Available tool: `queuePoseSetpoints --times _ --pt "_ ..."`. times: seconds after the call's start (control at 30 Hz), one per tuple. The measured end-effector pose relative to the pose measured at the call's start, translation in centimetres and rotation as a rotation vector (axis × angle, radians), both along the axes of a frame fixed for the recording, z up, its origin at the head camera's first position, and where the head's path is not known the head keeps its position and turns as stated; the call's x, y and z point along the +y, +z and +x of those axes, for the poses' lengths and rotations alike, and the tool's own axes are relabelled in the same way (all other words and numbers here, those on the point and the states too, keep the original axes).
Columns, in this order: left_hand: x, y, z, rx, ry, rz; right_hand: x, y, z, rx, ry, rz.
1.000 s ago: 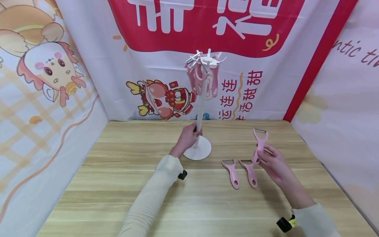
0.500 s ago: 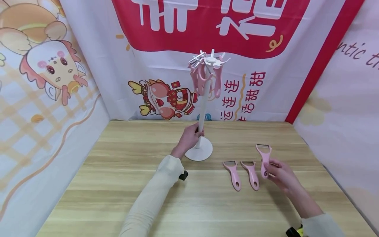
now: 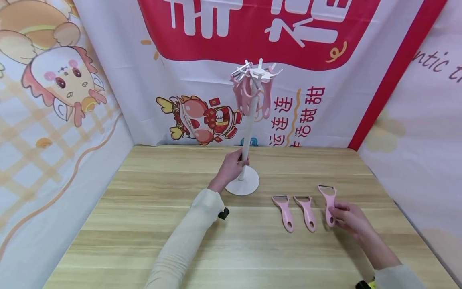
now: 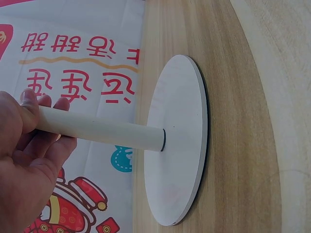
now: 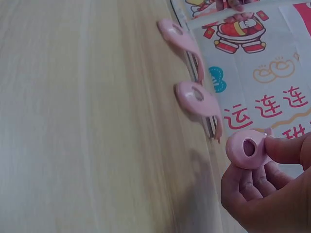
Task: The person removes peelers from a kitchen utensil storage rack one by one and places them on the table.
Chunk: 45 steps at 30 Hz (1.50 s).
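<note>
My left hand (image 3: 231, 165) grips the white pole (image 4: 102, 130) of an upright stand a little above its round base (image 3: 242, 186). Several pink peelers (image 3: 247, 94) hang from the hooks at the stand's top. On the right, my right hand (image 3: 351, 220) pinches a pink peeler (image 3: 328, 202) by its handle, blade end pointing away from me. In the right wrist view the handle's holed end (image 5: 243, 149) is between thumb and fingers. Two more pink peelers, a left one (image 3: 284, 213) and a middle one (image 3: 306, 213), lie side by side on the table.
The wooden table (image 3: 252, 257) runs back to a printed cloth backdrop (image 3: 202, 84). Cloth walls stand at the left (image 3: 65, 132) and right (image 3: 415, 140). Small black devices (image 3: 223, 213) are worn on both wrists.
My right hand has brought its peeler down and toward me, to the right of the two lying ones. My left hand keeps its grip on the pole.
</note>
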State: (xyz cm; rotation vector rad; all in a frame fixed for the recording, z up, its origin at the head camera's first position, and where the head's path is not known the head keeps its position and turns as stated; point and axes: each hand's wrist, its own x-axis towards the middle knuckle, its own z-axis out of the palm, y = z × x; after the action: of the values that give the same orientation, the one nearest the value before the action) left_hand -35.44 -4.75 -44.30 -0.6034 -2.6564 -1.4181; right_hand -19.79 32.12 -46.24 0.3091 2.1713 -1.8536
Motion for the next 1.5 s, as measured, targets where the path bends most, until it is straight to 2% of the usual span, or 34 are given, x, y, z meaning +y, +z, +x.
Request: queuePoseSetpoints --times 0.23,0.7,0.93,1.07,1.3,1.5 --pt "-0.1 0.0 0.1 -0.017 0.006 0.005 0.6 -0.9 0.0 0.06 0.041 0.185" --pt "0.2 0.4 0.1 -0.009 -0.001 0.008 1.2 -2.0 -0.3 0.064 0.015 0.341" --pt "0.2 0.2 0.1 -0.014 0.0 0.009 0.7 -2.3 0.1 0.164 0.033 0.621" --pt "0.2 -0.1 0.1 -0.025 0.005 0.012 0.3 -2.1 0.5 0.216 0.045 0.71" --pt "0.3 -0.1 0.1 -0.01 0.01 0.0 -0.2 -1.9 1.4 0.37 0.031 0.895" --pt "0.2 -0.1 0.1 -0.012 0.01 -0.001 -0.3 -1.4 1.3 0.373 0.058 0.974"
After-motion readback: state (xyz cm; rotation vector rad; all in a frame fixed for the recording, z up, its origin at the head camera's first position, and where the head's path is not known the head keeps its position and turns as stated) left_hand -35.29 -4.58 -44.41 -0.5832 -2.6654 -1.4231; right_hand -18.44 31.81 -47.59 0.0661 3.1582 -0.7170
